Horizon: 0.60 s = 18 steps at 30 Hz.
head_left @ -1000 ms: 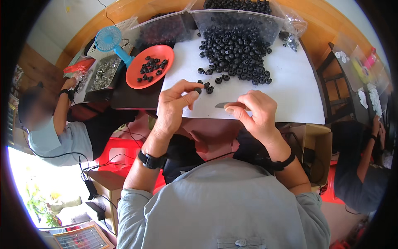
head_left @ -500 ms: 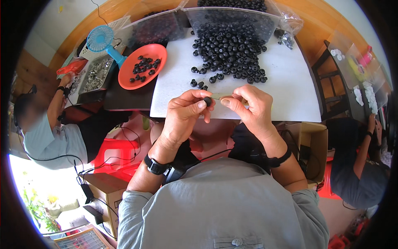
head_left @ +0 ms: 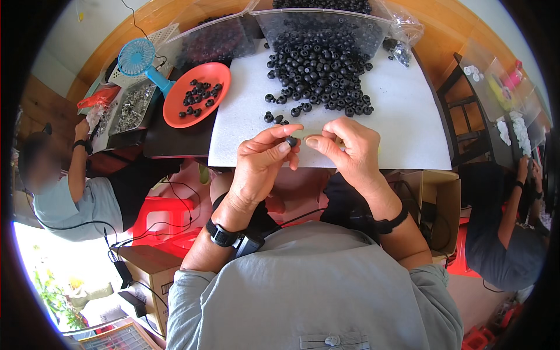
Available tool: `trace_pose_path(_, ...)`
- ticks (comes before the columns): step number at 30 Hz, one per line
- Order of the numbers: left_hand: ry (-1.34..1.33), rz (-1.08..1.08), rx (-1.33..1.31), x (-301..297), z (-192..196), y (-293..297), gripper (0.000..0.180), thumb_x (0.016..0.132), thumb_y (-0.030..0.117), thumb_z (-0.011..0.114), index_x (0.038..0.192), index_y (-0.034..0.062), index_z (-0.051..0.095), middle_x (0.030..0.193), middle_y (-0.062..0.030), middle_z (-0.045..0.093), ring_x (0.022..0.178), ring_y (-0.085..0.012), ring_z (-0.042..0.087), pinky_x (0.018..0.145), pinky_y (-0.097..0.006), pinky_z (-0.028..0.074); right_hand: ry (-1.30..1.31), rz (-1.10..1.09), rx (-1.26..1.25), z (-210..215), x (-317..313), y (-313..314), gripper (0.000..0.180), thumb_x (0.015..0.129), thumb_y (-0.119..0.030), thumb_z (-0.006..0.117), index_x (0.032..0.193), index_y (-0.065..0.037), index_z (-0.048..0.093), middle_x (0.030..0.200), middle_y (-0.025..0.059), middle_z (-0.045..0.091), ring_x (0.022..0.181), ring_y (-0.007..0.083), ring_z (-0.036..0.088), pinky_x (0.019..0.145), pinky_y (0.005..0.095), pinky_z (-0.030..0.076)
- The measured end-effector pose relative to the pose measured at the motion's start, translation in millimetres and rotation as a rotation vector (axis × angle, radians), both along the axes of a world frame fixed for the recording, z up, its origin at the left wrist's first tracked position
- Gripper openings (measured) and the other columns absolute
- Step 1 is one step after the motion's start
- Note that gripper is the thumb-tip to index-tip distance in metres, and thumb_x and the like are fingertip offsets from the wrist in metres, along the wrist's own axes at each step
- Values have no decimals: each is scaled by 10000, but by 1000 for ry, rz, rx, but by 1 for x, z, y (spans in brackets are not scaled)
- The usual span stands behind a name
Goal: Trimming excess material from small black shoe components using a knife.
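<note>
Pinched between the thumb and fingers of my left hand (head_left: pixel 259 160) is a small round black knob-like piece (head_left: pixel 292 141). My right hand (head_left: pixel 353 150), closed, grips a thin flat greyish blade-like tool (head_left: pixel 301 134). Its tip meets the top of the black piece, at the left fingertips. The tool's handle is mostly hidden in the right hand. Both hands are over the near edge of a white sheet (head_left: pixel 233 137). A big heap of similar black pieces (head_left: pixel 318 76) spreads beyond them, with a few loose ones just past my left fingers.
Clear plastic bins (head_left: pixel 324 17) stand at the back. Left of the sheet are an orange plate (head_left: pixel 175 108) with several black pieces, a blue fan (head_left: pixel 137 56) and a metal tray (head_left: pixel 135 108) of small parts. People sit at both sides. An open cardboard box (head_left: pixel 440 204) stands below right.
The tool has turned so that its flat side shows more at the black piece. Both hands keep nearly the same place; the whole view has shifted slightly.
</note>
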<state>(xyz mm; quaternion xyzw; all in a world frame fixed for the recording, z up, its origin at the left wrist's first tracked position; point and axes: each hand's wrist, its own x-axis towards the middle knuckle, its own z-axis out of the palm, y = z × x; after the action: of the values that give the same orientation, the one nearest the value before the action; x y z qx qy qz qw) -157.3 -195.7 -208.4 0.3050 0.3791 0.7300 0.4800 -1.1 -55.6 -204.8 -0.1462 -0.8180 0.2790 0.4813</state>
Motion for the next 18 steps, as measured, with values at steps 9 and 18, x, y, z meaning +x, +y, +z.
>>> trace_pose_path(9,203,117,43,8,0,-2,302,1001,-53,588,1284,-25,690,1154,-127,648,887,-207,639,776,-314,536,-29,-11,4,1,0,-2,363,805,-304,879,737,-80,602,644,46,620,539,219,593,490,350,423)
trace_pose_path(18,379,168,23,8,2,-2,299,996,-87,571,1261,-34,699,1151,-104,620,863,-189,619,779,-297,524,-49,-6,31,2,1,-2,347,812,-295,870,745,-86,601,640,43,612,550,234,594,502,365,427)
